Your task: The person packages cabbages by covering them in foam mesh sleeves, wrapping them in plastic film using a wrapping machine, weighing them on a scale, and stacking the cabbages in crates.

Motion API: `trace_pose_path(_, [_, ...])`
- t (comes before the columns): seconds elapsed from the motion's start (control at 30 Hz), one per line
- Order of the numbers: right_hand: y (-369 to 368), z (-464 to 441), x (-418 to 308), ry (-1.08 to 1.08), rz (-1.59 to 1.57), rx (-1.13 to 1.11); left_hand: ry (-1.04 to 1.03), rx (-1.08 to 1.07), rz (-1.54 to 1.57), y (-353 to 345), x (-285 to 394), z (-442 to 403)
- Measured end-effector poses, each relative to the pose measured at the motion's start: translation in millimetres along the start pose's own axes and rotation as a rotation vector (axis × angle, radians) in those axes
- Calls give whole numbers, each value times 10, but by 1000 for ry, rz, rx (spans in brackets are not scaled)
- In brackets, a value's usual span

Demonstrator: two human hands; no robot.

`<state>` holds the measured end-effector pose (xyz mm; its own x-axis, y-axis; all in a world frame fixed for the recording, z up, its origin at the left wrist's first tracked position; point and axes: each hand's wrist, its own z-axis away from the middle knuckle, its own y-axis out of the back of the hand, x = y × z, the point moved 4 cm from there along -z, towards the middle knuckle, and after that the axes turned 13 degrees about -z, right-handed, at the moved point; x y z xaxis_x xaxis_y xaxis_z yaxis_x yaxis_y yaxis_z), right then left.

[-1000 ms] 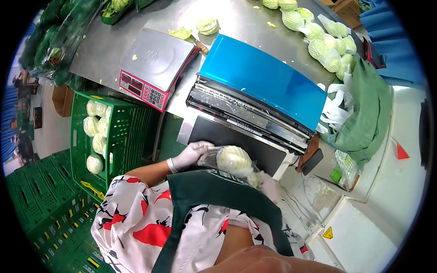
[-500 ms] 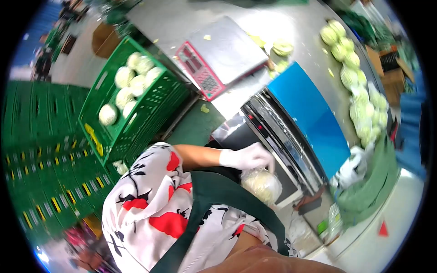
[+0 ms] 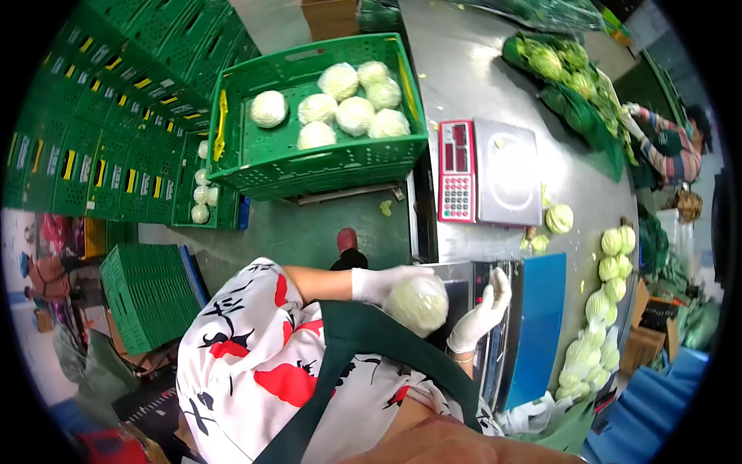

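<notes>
A round pale cabbage (image 3: pixel 418 305) in clear plastic film is held in front of my chest. My left hand (image 3: pixel 384 284), in a white glove, grips it from its left and upper side; the fingertips are partly hidden. To the right of the cabbage, my gloved right hand (image 3: pixel 484 311) is raised, empty, with its fingers stretched out and apart. It is over the dark strip of a machine with a blue cover (image 3: pixel 535 332). Red lights show on that strip beside the fingers.
A green crate (image 3: pixel 325 166) of several cabbages stands ahead on the left, beside a red-framed scale (image 3: pixel 506 174) on the metal table. Wrapped cabbages (image 3: pixel 595 332) line the table's right side. Stacked green crates (image 3: pixel 116 147) fill the left. Another person (image 3: pixel 674 151) is at far right.
The view has swung left, bringing the crate ahead. The wrapped cabbage is now higher and tilted up in my left hand. My right hand has come into sight, open.
</notes>
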<state>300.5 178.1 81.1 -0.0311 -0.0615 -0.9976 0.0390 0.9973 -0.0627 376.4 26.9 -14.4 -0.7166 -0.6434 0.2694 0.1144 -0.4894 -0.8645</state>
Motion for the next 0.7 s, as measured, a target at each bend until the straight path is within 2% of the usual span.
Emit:
trace_pose_path(0.03, [-151,-31,40,-60,-13,-78,-102,60,50,158,108,161])
trace_pose_path(0.1, [-442,-90,198,-133,2,-215,-262,-15,168,576,547,544])
trace_pose_path(0.17, [-760,-45,227,-356,-101,-244,-529,139,195,939,1150,1207])
trace_pose_path(0.2, [-902,-44,291,-392,-96,-270,-662,325,143,1051,1447,1581])
trace_pose_path(0.23, [-984,-62,498,-331,-160,-351,-788,513,91,1189,1723,1945])
trace_pose_path(0.3, [-1313,-2,532,-366,-159,-410,-972,614,-52,1625,2182,2550])
trace_pose_path(0.37, [-1671,73,565,-407,-148,-479,-993,863,-231,2363,2470,2980])
trace_pose_path(0.47, [-2159,159,580,-474,-107,-567,-905,1163,-528,2765,2611,3377])
trace_pose_path(0.6, [-2631,77,595,-398,-38,-726,-498,1260,-646,3192,2471,3485])
trace_pose_path(0.63, [-2694,-17,640,-343,26,-764,-507,1196,-584,3210,2435,3469])
trace_pose_path(0.7, [-2848,-267,700,-271,65,-798,-743,1280,-786,3141,2397,3529])
